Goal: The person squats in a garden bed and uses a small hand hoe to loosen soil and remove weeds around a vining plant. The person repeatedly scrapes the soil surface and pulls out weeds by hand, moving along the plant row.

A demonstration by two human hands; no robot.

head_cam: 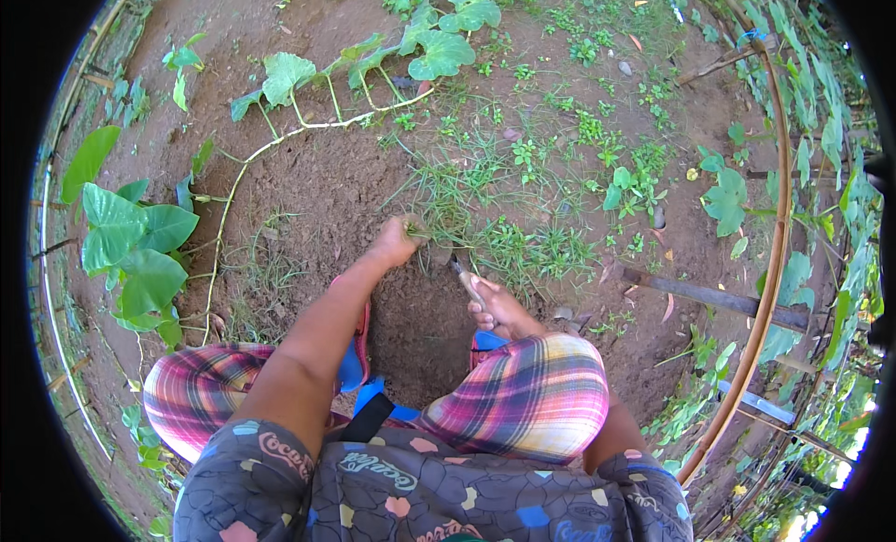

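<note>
My left hand (396, 241) is closed around a tuft of grass (417, 227) at the near edge of a weedy patch. To its right, my right hand (500, 308) grips the pale handle (467, 283) of a small hand tool. The tool's dark metal end (456, 264) points down at the soil, and its tip is hard to make out, so I cannot tell its exact kind. Grass and small weeds (462, 185) grow just beyond both hands. Bare brown soil (420, 318) lies between my feet, under the hands.
A vine stem (241, 171) with broad leaves (441, 54) curves across the ground ahead and to the left. Large-leaved plants (150, 241) stand at left. On the right run a bent bamboo pole (780, 192) and a wooden stake (714, 298). A stone (659, 217) lies among weeds.
</note>
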